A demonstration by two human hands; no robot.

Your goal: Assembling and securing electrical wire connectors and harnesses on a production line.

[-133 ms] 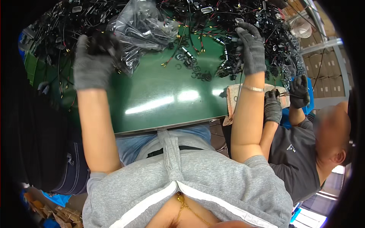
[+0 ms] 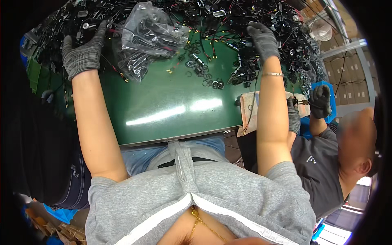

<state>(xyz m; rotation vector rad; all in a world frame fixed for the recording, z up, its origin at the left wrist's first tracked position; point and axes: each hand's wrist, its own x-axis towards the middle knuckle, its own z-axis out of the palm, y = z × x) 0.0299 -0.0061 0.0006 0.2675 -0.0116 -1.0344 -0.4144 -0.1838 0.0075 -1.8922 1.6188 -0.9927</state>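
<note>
My left hand (image 2: 83,55), in a grey knitted glove, is over the pile of black cabled parts (image 2: 53,30) at the far left. Its thumb and forefinger stand wide apart, and dark parts with a round ring show between them. My right hand (image 2: 265,41), gloved alike, reaches over the parts at the far right. Its fingers stretch out to the left; their undersides are hidden. Between the hands lies a crumpled clear plastic bag (image 2: 149,34). Black C-shaped clips (image 2: 214,83) and a silver-and-black cylinder (image 2: 200,59) rest on the green table (image 2: 171,98).
To my right a co-worker in a dark shirt (image 2: 314,163) holds a small black part in gloved hands. A cloth (image 2: 249,112) lies at the table's right edge, a black cable across it. Blue bin (image 2: 334,110) stands beyond. Someone in dark clothes (image 2: 45,155) is close on my left.
My left hand has swung left and its fingers have spread; the dark bunch near it no longer shows there. My right hand has shifted slightly left, its fingers straighter.
</note>
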